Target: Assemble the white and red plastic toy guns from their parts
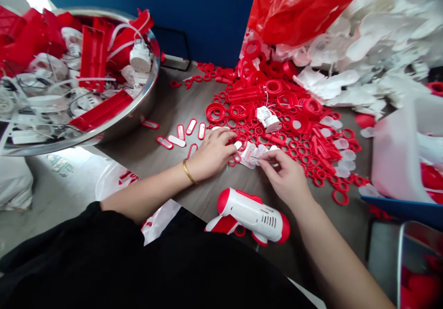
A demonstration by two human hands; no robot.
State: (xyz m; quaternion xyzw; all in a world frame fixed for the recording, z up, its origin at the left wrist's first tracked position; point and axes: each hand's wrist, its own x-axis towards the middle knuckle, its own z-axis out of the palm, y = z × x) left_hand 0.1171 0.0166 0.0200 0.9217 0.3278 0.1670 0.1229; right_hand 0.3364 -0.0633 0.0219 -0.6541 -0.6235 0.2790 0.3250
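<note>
My left hand (215, 153), with a gold bracelet on the wrist, lies low over small red and white parts, its fingers bent and slightly apart. My right hand (284, 173) is closed in a pinch at the edge of a small pale sheet (248, 155) with translucent discs. A thin dark line shows at its fingertips; what it belongs to is unclear. Left of my hands lie several oval red-rimmed white pieces (177, 141). Nearer my body, a white and red toy gun (252, 212) rests on its side on the table (145, 157).
A metal basin (155, 71) of red and white parts stands at the left. Beyond my hands spreads a heap of red rings (238, 110). White plastic shells (391, 37) and a red bag (304, 9) fill the back right. A translucent bin (392, 147) stands at right.
</note>
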